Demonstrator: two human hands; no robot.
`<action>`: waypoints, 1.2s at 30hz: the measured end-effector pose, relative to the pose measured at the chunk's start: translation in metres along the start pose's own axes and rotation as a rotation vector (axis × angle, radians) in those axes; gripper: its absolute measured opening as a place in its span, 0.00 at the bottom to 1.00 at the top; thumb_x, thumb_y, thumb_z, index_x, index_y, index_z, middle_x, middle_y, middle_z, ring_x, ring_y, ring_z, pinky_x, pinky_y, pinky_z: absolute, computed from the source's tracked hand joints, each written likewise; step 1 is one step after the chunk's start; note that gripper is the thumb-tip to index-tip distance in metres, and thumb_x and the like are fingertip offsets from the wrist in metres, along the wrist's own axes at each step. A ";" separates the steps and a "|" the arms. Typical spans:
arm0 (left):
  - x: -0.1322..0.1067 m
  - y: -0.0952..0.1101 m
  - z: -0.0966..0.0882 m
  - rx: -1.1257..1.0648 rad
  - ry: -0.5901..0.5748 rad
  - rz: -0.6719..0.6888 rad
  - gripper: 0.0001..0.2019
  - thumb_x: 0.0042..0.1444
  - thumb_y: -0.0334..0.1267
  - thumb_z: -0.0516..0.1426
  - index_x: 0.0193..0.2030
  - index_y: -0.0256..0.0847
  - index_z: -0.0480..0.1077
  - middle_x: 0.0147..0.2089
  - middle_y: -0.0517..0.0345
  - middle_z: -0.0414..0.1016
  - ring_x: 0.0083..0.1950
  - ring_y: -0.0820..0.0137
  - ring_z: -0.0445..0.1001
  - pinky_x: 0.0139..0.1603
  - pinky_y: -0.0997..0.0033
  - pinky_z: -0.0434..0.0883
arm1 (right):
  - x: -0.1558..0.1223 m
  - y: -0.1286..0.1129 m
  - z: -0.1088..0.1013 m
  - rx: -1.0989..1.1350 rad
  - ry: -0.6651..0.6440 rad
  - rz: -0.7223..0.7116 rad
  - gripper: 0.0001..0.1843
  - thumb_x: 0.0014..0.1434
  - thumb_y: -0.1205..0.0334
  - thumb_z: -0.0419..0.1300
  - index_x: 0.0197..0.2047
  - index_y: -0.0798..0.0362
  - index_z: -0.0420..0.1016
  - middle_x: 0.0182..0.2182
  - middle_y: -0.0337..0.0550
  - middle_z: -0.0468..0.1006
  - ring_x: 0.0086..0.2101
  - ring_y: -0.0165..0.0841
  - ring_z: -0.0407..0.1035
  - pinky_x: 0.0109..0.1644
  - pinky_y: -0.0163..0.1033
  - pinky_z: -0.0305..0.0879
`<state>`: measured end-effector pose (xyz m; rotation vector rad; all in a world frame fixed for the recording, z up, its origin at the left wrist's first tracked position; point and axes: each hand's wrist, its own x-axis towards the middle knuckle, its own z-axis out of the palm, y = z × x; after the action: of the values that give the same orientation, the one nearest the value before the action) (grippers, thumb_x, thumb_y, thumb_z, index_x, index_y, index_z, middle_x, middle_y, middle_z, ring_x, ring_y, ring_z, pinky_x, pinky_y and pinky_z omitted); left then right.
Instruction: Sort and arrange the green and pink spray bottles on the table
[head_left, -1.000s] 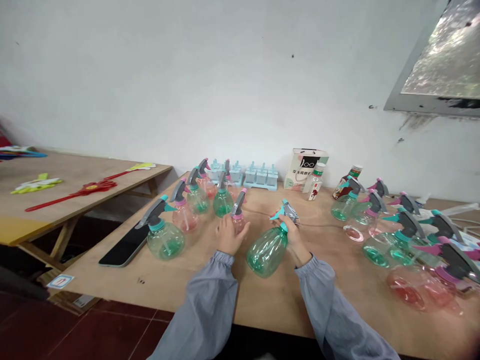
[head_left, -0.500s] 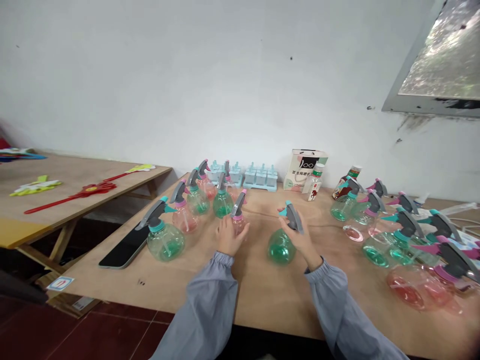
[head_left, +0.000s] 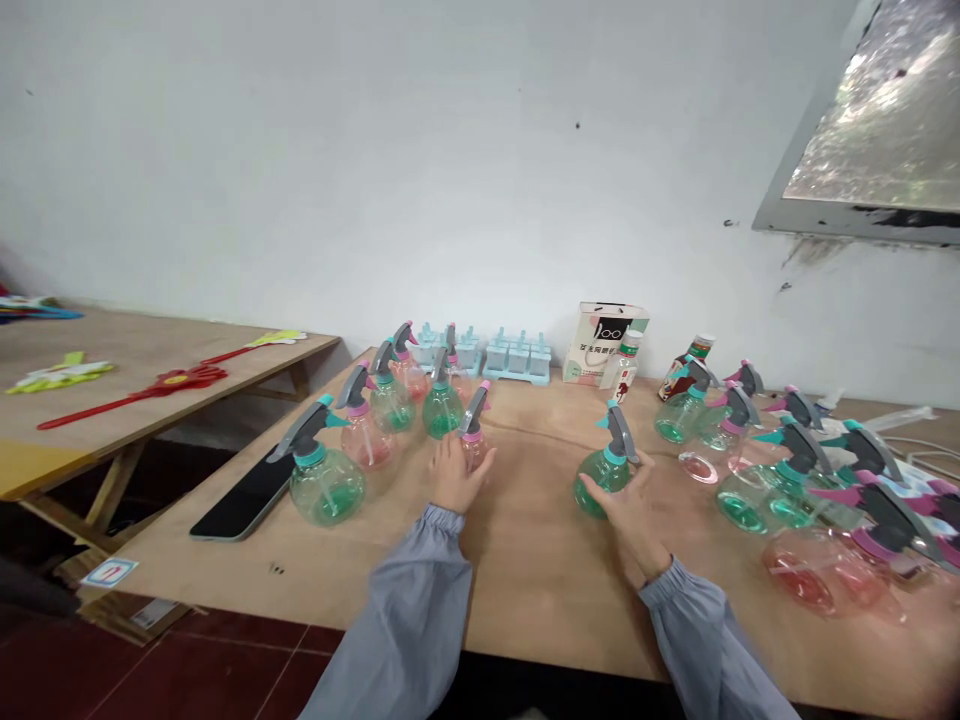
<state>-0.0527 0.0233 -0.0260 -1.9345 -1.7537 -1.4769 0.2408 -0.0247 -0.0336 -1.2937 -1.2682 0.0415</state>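
My left hand is wrapped round the body of a small pink spray bottle, which stands upright on the wooden table. Its grey trigger head rises above my fingers. Further right, my right hand grips the round body of a green spray bottle from its right side, thumb across the front. This bottle has a grey head with a teal nozzle pointing left. Beyond my left hand stands another green spray bottle. To the left are a pink one and a larger green one.
Several spray bottles crowd the right side, including a pink one. A phone lies at the left edge. Light-blue popsicle molds, a white box and a dark-labelled bottle line the back. Red flower-shaped toys lie on the neighbouring table.
My right hand has shifted right with the green spray bottle, its hold now lower, on the body instead of up by the trigger head. My left hand stays at the pink spray bottle.
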 end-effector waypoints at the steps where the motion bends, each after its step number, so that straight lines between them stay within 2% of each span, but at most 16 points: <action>1: 0.000 0.000 0.000 0.000 -0.001 -0.001 0.18 0.58 0.52 0.61 0.46 0.41 0.66 0.45 0.46 0.74 0.49 0.54 0.76 0.47 0.56 0.71 | -0.001 0.008 0.000 -0.073 0.022 -0.027 0.53 0.44 0.29 0.69 0.63 0.50 0.56 0.58 0.60 0.65 0.58 0.52 0.63 0.62 0.63 0.61; 3: 0.000 0.001 0.000 -0.001 -0.005 -0.005 0.18 0.57 0.51 0.61 0.46 0.41 0.66 0.45 0.47 0.74 0.50 0.54 0.76 0.47 0.56 0.71 | 0.007 0.025 0.002 -0.233 0.082 -0.062 0.55 0.47 0.24 0.63 0.65 0.54 0.56 0.58 0.63 0.63 0.59 0.56 0.60 0.61 0.65 0.60; 6: -0.001 0.001 0.001 -0.009 -0.012 -0.004 0.18 0.56 0.51 0.62 0.46 0.41 0.66 0.44 0.48 0.74 0.48 0.54 0.76 0.46 0.57 0.71 | 0.040 0.047 0.007 -0.440 0.148 -0.038 0.55 0.54 0.21 0.52 0.66 0.60 0.56 0.58 0.69 0.62 0.60 0.59 0.58 0.61 0.67 0.58; 9: -0.001 0.001 0.001 -0.025 -0.010 0.009 0.18 0.57 0.50 0.62 0.47 0.41 0.66 0.44 0.48 0.74 0.48 0.55 0.76 0.46 0.57 0.71 | 0.075 0.066 0.016 -0.578 0.217 0.016 0.54 0.60 0.24 0.45 0.69 0.65 0.52 0.61 0.76 0.60 0.62 0.60 0.56 0.62 0.68 0.56; 12: -0.001 0.000 0.001 -0.038 0.002 0.017 0.19 0.57 0.50 0.61 0.49 0.41 0.66 0.45 0.47 0.74 0.49 0.55 0.76 0.47 0.56 0.72 | 0.097 0.081 0.025 -0.646 0.224 0.051 0.52 0.64 0.28 0.40 0.70 0.69 0.49 0.63 0.80 0.58 0.62 0.60 0.56 0.62 0.68 0.56; 17: -0.001 0.002 -0.002 -0.040 -0.027 0.009 0.19 0.57 0.49 0.61 0.50 0.41 0.66 0.45 0.48 0.74 0.50 0.54 0.75 0.49 0.55 0.72 | 0.113 0.091 0.032 -0.676 0.234 0.052 0.51 0.66 0.30 0.39 0.71 0.70 0.46 0.63 0.81 0.58 0.62 0.61 0.57 0.62 0.67 0.57; 21: -0.005 0.007 -0.003 -0.006 -0.031 -0.006 0.20 0.53 0.49 0.62 0.49 0.41 0.67 0.45 0.48 0.74 0.51 0.53 0.75 0.48 0.55 0.71 | 0.110 0.085 0.027 -0.585 0.285 0.058 0.52 0.63 0.27 0.43 0.69 0.67 0.49 0.62 0.79 0.58 0.62 0.61 0.56 0.62 0.70 0.57; 24: -0.009 0.015 -0.001 0.006 -0.064 0.023 0.18 0.53 0.44 0.60 0.49 0.41 0.67 0.45 0.47 0.75 0.51 0.53 0.75 0.47 0.55 0.71 | 0.090 0.069 0.023 -0.406 0.355 0.010 0.51 0.61 0.27 0.47 0.67 0.65 0.51 0.60 0.77 0.59 0.61 0.59 0.57 0.63 0.70 0.55; 26: -0.013 0.022 0.001 0.023 -0.094 0.052 0.19 0.53 0.42 0.59 0.51 0.39 0.68 0.45 0.45 0.75 0.51 0.52 0.75 0.49 0.54 0.71 | 0.071 0.050 0.026 -0.277 0.336 -0.051 0.46 0.62 0.30 0.49 0.65 0.63 0.55 0.58 0.71 0.63 0.56 0.54 0.62 0.62 0.67 0.58; 28: -0.016 0.030 0.003 0.043 -0.113 0.081 0.22 0.54 0.43 0.59 0.54 0.37 0.68 0.46 0.42 0.75 0.50 0.51 0.75 0.50 0.52 0.70 | 0.051 0.022 0.035 -0.184 0.208 -0.124 0.38 0.63 0.33 0.50 0.61 0.56 0.60 0.53 0.61 0.68 0.50 0.46 0.68 0.60 0.60 0.64; 29: -0.018 0.034 0.004 0.050 -0.117 0.095 0.24 0.54 0.44 0.59 0.56 0.36 0.68 0.48 0.40 0.76 0.51 0.50 0.75 0.51 0.52 0.70 | 0.041 0.007 0.041 -0.105 0.082 -0.166 0.34 0.64 0.35 0.52 0.60 0.53 0.61 0.52 0.57 0.69 0.48 0.44 0.69 0.59 0.59 0.65; 30: -0.020 0.039 0.004 0.055 -0.120 0.109 0.27 0.55 0.45 0.59 0.59 0.35 0.67 0.50 0.39 0.75 0.51 0.50 0.74 0.51 0.52 0.70 | 0.034 -0.010 0.048 -0.027 -0.053 -0.202 0.32 0.63 0.37 0.55 0.60 0.52 0.63 0.51 0.55 0.70 0.49 0.44 0.69 0.60 0.58 0.65; 32: -0.024 0.047 0.005 0.065 -0.133 0.137 0.30 0.55 0.47 0.60 0.62 0.35 0.66 0.54 0.36 0.75 0.52 0.51 0.74 0.51 0.53 0.70 | 0.022 -0.043 0.064 0.124 -0.294 -0.247 0.35 0.60 0.39 0.61 0.62 0.51 0.62 0.56 0.56 0.70 0.55 0.45 0.68 0.64 0.57 0.63; 34: -0.029 0.053 0.005 0.071 -0.165 0.187 0.32 0.53 0.47 0.61 0.63 0.36 0.66 0.55 0.36 0.75 0.53 0.50 0.74 0.53 0.52 0.69 | 0.017 -0.070 0.076 0.245 -0.410 -0.233 0.40 0.56 0.41 0.67 0.65 0.51 0.62 0.61 0.56 0.68 0.61 0.46 0.64 0.67 0.57 0.60; 36: -0.034 0.057 0.004 0.042 -0.214 0.277 0.35 0.50 0.50 0.63 0.63 0.36 0.67 0.53 0.35 0.75 0.54 0.49 0.74 0.57 0.48 0.68 | 0.016 -0.088 0.084 0.339 -0.454 -0.163 0.39 0.54 0.44 0.69 0.64 0.50 0.64 0.58 0.54 0.72 0.58 0.45 0.67 0.66 0.56 0.62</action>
<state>0.0019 -0.0151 -0.0250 -2.2746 -1.4982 -1.1697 0.1356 0.0096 0.0196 -0.9095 -1.6652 0.4359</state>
